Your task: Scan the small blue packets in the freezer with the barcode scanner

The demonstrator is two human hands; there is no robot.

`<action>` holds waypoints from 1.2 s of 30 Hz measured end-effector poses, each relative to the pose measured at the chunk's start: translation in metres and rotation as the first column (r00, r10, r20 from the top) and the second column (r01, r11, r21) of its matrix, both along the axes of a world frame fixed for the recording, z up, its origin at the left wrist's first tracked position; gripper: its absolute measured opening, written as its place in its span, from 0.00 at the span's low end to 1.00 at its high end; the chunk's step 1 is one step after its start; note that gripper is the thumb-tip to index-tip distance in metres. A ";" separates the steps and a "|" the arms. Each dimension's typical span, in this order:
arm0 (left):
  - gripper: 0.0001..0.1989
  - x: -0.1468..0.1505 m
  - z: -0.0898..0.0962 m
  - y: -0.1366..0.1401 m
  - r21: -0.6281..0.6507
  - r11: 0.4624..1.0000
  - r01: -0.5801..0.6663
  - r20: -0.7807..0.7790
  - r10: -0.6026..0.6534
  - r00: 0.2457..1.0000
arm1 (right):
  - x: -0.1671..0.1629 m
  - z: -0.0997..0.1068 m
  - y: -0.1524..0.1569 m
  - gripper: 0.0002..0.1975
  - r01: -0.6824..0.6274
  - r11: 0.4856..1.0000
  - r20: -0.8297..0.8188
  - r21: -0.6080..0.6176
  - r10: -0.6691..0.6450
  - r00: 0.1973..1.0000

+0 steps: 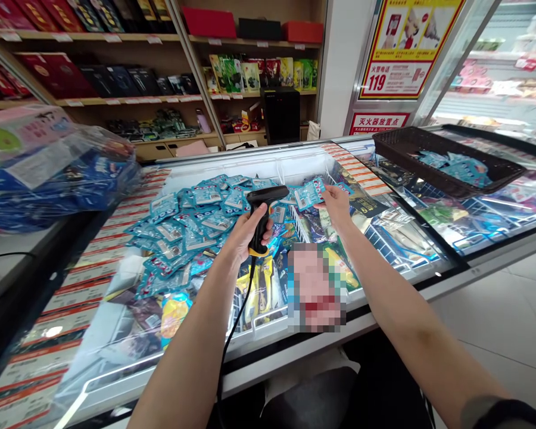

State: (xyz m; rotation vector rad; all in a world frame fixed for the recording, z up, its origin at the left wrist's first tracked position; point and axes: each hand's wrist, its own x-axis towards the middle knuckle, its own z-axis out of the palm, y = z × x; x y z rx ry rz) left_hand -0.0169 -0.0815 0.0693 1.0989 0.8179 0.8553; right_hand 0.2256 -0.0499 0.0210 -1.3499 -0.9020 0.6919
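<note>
My left hand (pixel 250 231) is wrapped round the grip of a black and yellow barcode scanner (pixel 268 194), whose cable hangs down past my forearm. In my right hand (pixel 336 204) a small light-blue packet (pixel 310 193) is pinched by its right edge, to the right of the scanner head. Behind and left of the scanner, a heap of similar blue packets (pixel 192 229) lies spread over the freezer's glass top; many show white barcode labels. Another blue packet appears partly hidden behind my right fingers.
Under the glass, the chest freezer (pixel 268 372) holds colourful bagged goods in wire baskets. A dark brown basket (pixel 451 185) with several blue packets stands at the right. Plastic-wrapped boxes (pixel 58 173) sit at the left. Stocked shelves (pixel 129 101) stand behind.
</note>
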 end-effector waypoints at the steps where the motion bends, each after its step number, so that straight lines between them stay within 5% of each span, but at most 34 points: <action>1: 0.23 0.000 0.000 0.000 0.007 1.000 0.004 -0.023 -0.004 1.000 | 0.000 0.000 0.000 0.15 -0.003 1.000 -0.014 0.014 0.003 1.000; 9: 0.21 0.001 -0.004 -0.002 0.065 0.994 0.091 -0.113 -0.083 0.990 | -0.001 -0.001 0.002 0.14 -0.004 0.993 -0.158 0.117 0.023 0.987; 27: 0.20 -0.001 -0.005 -0.001 0.068 0.994 0.083 -0.118 -0.075 0.990 | 0.003 -0.004 0.005 0.16 0.000 0.998 -0.118 0.063 0.007 0.993; 36: 0.23 -0.011 -0.001 0.004 0.040 0.997 -0.067 -0.066 0.070 0.995 | 0.045 -0.013 0.006 0.25 0.209 0.976 0.341 0.054 -0.215 0.915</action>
